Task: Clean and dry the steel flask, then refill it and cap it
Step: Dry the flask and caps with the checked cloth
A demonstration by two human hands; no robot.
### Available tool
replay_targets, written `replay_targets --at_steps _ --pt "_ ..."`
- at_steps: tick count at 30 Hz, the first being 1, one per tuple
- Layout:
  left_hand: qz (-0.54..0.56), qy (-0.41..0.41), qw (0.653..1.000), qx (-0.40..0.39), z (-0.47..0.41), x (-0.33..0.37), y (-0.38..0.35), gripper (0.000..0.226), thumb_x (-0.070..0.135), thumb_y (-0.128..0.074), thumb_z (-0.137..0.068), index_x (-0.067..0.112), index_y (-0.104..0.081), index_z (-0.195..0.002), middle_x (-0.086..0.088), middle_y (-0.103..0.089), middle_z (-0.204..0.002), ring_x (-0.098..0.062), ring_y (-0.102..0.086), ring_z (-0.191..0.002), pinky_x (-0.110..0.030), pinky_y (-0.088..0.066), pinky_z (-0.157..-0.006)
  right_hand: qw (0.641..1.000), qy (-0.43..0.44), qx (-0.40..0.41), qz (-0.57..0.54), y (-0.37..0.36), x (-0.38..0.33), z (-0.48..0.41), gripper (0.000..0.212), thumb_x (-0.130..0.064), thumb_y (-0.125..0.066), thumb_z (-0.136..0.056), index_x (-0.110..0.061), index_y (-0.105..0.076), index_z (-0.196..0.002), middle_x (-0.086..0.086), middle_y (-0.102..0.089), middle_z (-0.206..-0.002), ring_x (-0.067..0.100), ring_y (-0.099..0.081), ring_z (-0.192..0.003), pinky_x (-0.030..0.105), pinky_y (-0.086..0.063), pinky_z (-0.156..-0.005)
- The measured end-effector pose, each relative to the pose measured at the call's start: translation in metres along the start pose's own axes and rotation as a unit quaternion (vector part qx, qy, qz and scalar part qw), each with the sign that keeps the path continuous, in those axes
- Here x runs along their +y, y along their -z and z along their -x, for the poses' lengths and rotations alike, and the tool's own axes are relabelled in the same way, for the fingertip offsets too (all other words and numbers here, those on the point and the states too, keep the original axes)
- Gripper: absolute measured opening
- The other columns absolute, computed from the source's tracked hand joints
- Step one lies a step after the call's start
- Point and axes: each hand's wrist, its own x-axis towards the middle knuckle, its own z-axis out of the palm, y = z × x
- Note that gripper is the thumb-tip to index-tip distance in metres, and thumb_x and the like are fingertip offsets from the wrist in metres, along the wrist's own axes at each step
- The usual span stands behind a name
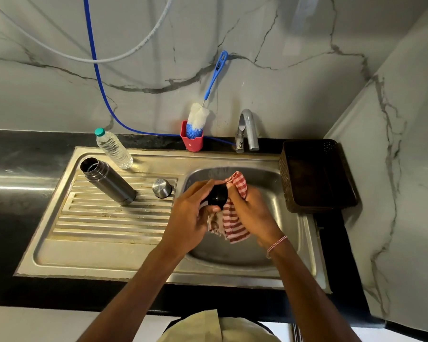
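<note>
Head view, looking down over your sink (292, 233). Both your hands meet at centre frame, above the basin. Your left hand (190, 215) curls around a small black rounded piece (218, 196), fingers wrapped over its top, thumb under it. Your right hand (251, 211) grips a red-and-white striped cloth (234, 225) bunched against that black piece; fingers folded into the fabric, the loose end hanging down between your wrists. A pink thread band (276, 245) sits on your right wrist.

Left of centre, the steel flask (108, 181) stands uncapped on the ribbed drainboard (109, 218), mouth open toward upper left, leaning in the wide-angle view. Just right of it, apart from it, a steel cap (161, 188) rests on the drainboard near the basin edge. Behind the flask, a clear plastic water bottle (113, 149) with a teal lid stands at the drainboard's back rim.

Upper centre: a red holder (192, 143) holds a blue-and-white bottle brush (198, 118), handle leaning up against the marble wall. The tap (247, 129) stands right of it. A dark perforated basket (316, 176) sits on the counter at right, beside the basin. A blue hose (97, 75) runs down the wall from upper left.
</note>
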Motion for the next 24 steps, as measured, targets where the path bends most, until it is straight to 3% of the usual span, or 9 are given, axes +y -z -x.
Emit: replay_targets --at_steps 4,7,11,14,16,18,21,22,24 --pt "-0.051 -0.058 0.996 -0.034 0.003 -0.008 0.001 0.049 0.022 -0.052 -0.098 0.007 -0.056 -0.144 -0.008 -0.055 -0.145 -0.021 -0.055 -0.134 -0.035 -0.052 -0.108 0.972 -0.152 -0.079 -0.163 0.011 -0.009 -0.004 0.028 -0.039 -0.052 -0.103 -0.019 -0.071 -0.095 -0.001 -0.077 -0.08 0.013 -0.074 -0.071 0.025 -0.057 -0.066" --pt "-0.066 -0.065 0.995 -0.041 0.001 -0.013 0.001 0.051 0.018 -0.056 -0.096 0.008 -0.055 -0.146 -0.009 -0.053 -0.147 -0.015 -0.048 -0.138 -0.031 -0.049 -0.111 0.957 -0.186 -0.09 -0.205 0.01 -0.005 -0.012 0.03 -0.039 -0.056 -0.1 -0.013 -0.072 -0.101 0.009 -0.078 -0.092 0.023 -0.074 -0.082 0.033 -0.059 -0.077" --pt "-0.052 -0.015 0.998 0.013 -0.005 -0.001 -0.003 0.049 0.012 -0.064 -0.096 0.013 -0.056 -0.144 -0.008 -0.057 -0.141 -0.002 -0.045 -0.13 -0.015 -0.044 -0.108 0.989 -0.079 0.019 -0.126 -0.009 0.007 -0.015 0.036 -0.044 -0.049 -0.103 -0.016 -0.071 -0.105 0.004 -0.077 -0.093 0.015 -0.075 -0.088 0.029 -0.059 -0.079" --pt "-0.044 0.045 0.997 0.049 -0.007 0.005 -0.006 0.046 0.015 -0.066 -0.097 0.017 -0.057 -0.143 -0.004 -0.064 -0.137 -0.009 -0.059 -0.122 -0.022 -0.048 -0.104 0.995 0.021 0.092 -0.037 -0.019 0.011 -0.009 0.025 -0.041 -0.045 -0.105 -0.027 -0.065 -0.102 -0.007 -0.073 -0.09 -0.001 -0.071 -0.081 0.02 -0.058 -0.075" --pt "-0.002 0.114 0.991 0.073 -0.008 0.009 -0.006 0.041 0.014 -0.067 -0.097 0.023 -0.062 -0.136 0.007 -0.069 -0.126 0.002 -0.063 -0.111 -0.02 -0.052 -0.101 0.99 0.084 0.11 0.013 -0.023 0.016 -0.006 0.022 -0.044 -0.045 -0.104 -0.03 -0.062 -0.11 -0.011 -0.072 -0.095 0.001 -0.07 -0.087 0.031 -0.061 -0.081" --pt "0.08 0.171 0.979 0.075 -0.008 0.013 -0.005 0.032 0.015 -0.068 -0.097 0.029 -0.066 -0.126 0.016 -0.072 -0.114 0.006 -0.066 -0.105 -0.025 -0.057 -0.096 0.983 0.14 0.11 0.045 -0.024 0.022 -0.003 0.036 -0.048 -0.044 -0.103 -0.027 -0.06 -0.127 -0.007 -0.07 -0.114 0.002 -0.068 -0.102 0.033 -0.059 -0.089" --pt "0.326 0.236 0.911 0.087 -0.005 0.018 -0.003 0.029 0.016 -0.065 -0.099 0.012 -0.068 -0.128 -0.005 -0.076 -0.117 -0.02 -0.071 -0.114 -0.042 -0.058 -0.098 0.976 0.167 0.089 0.104 -0.022 0.027 0.004 0.055 -0.052 -0.045 -0.099 -0.023 -0.049 -0.145 -0.004 -0.056 -0.138 -0.01 -0.049 -0.116 0.003 -0.044 -0.093" --pt "0.384 0.249 0.884 0.094 -0.004 0.018 -0.001 0.03 0.014 -0.064 -0.1 0.008 -0.066 -0.13 -0.01 -0.075 -0.12 -0.026 -0.07 -0.116 -0.044 -0.057 -0.1 0.974 0.176 0.091 0.106 -0.022 0.028 0.006 0.055 -0.051 -0.047 -0.097 -0.023 -0.049 -0.145 -0.002 -0.056 -0.137 -0.01 -0.048 -0.116 0.002 -0.043 -0.092" --pt "0.418 0.261 0.866 0.086 -0.003 0.017 0.003 0.037 0.016 -0.061 -0.097 0.006 -0.064 -0.133 -0.011 -0.074 -0.123 -0.027 -0.069 -0.119 -0.044 -0.055 -0.103 0.978 0.177 0.104 0.028 -0.022 0.032 0.006 0.045 -0.047 -0.053 -0.096 -0.025 -0.058 -0.135 -0.001 -0.064 -0.128 0.003 -0.061 -0.113 0.025 -0.053 -0.095"
